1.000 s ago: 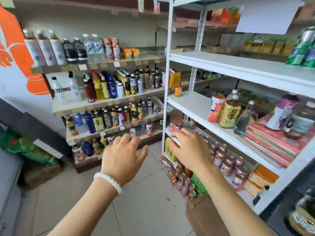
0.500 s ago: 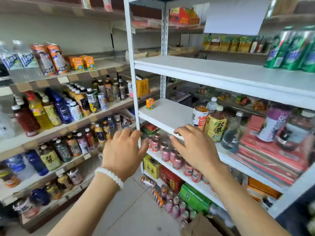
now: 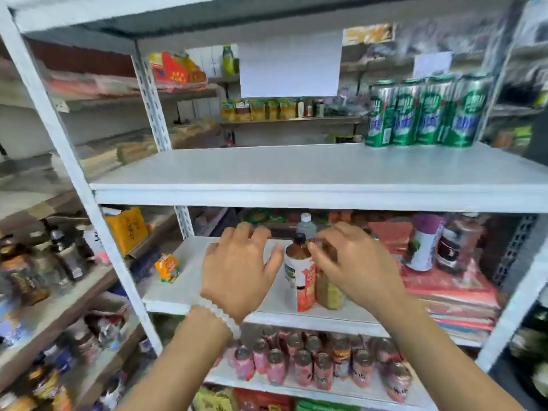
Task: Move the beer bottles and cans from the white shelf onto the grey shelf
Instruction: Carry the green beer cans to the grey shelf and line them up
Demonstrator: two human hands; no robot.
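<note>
Both forearms bare, no sleeves visible. A white beaded bracelet (image 3: pixel 218 317) encircles the left wrist.

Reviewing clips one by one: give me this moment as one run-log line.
phase: reaching | left hand: open, empty | right hand: open, over brown bottle | green cans: untouched on white shelf

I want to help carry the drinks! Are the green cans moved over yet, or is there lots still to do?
Nothing looks moved yet. Four green cans stand on the white shelf. Both hands hold nothing: the left hand and right hand reach toward the bottles one level lower. So all the carrying to the grey shelf is left.
</note>
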